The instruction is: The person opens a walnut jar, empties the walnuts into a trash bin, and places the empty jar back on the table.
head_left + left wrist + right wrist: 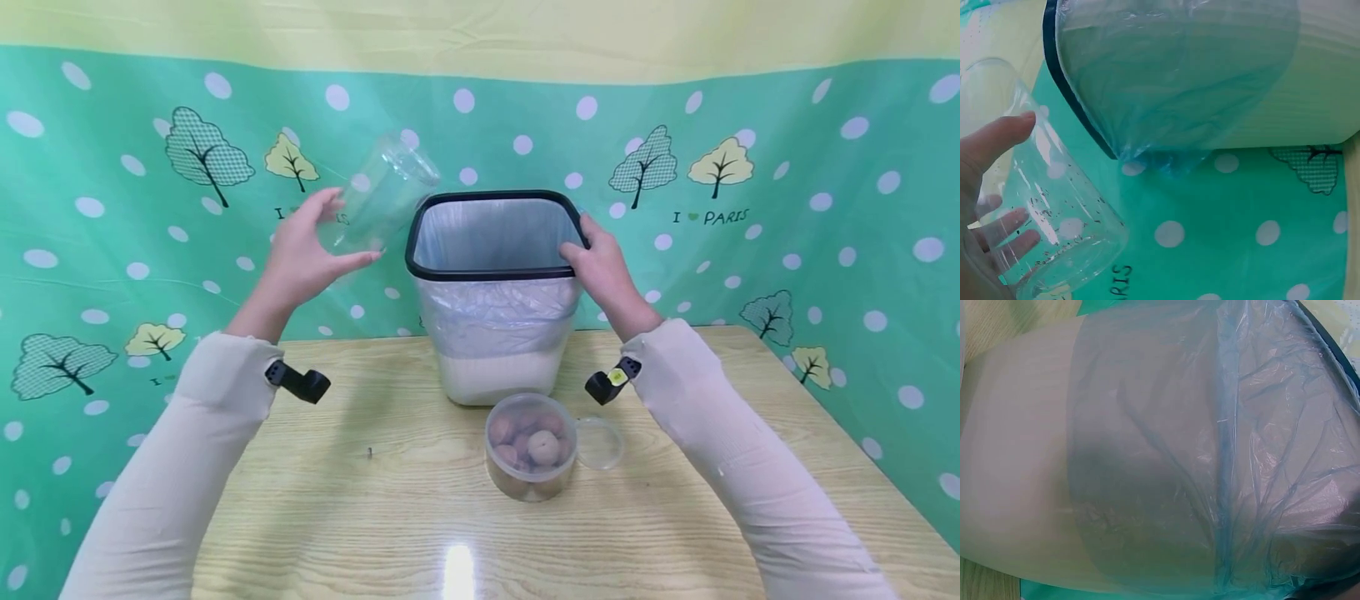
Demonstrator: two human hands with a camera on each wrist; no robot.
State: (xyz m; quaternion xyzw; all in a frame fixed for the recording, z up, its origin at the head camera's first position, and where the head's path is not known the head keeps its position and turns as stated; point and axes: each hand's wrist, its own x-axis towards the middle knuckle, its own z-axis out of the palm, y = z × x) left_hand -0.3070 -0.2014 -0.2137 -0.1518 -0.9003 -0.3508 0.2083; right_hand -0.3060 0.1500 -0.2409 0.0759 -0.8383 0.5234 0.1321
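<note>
Table (337, 517) sits below both sets of fingers. Biggest thing on it is the bin (498, 379), between the hands: the right hand (603, 262) grasps its black rim (491, 273), thumb inside. I'd want that grip firm so neither bin nor bag (495, 312) shifts.

Left hand (303, 246) has its fingers wrapped round the clear jar (386, 196), tilted, upper end near the bin's rim. Can't tell which end is open, but I'd get the mouth inside the rim before tipping further.

The tub of nuts (517, 483) is nearer the wearer, below the right fingers, with a clear disc (603, 446) just beside it. Probably best not to pass the jar over those.

Smallest: dark bits (1047, 253) inside the jar, beside the left fingers. Might take a light tap to loosen them.
</note>
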